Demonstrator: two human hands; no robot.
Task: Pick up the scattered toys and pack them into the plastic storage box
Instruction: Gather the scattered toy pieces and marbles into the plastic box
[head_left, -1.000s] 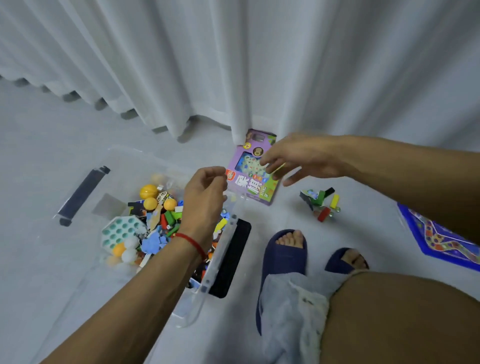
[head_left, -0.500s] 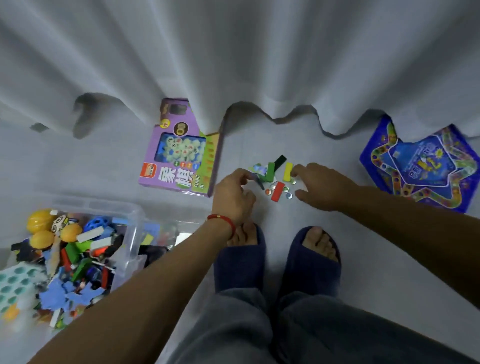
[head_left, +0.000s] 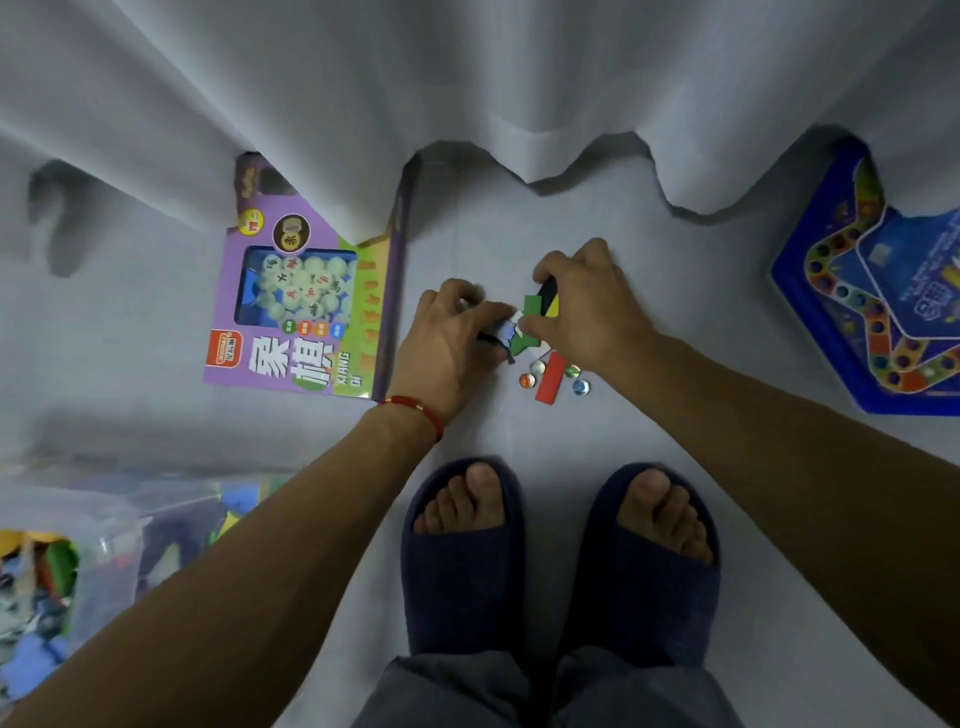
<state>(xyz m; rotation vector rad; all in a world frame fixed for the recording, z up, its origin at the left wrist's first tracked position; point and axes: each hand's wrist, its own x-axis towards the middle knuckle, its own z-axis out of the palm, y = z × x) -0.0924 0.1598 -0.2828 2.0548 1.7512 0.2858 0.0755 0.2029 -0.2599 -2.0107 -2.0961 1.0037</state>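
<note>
A small heap of coloured blocks lies on the grey floor in front of my feet. My right hand (head_left: 582, 306) curls over its far side and grips the green, black and yellow blocks (head_left: 535, 306). My left hand (head_left: 452, 338) pinches a pale blue piece (head_left: 506, 331) at the heap's left side. A red block (head_left: 551, 378) and several glass marbles (head_left: 527, 381) lie loose just below the hands. The clear plastic storage box (head_left: 62, 561), partly full of toys, shows blurred at the lower left.
A purple chess-game box (head_left: 306, 312) lies left of the heap, its top under the white curtain (head_left: 467, 93). A blue star-shaped game board (head_left: 883, 312) lies at the right. My feet in dark slippers (head_left: 561, 561) stand just below the heap.
My view has swung from the storage box to the floor heap. Both hands have dropped onto the blocks and closed on them; the left hand has left the box.
</note>
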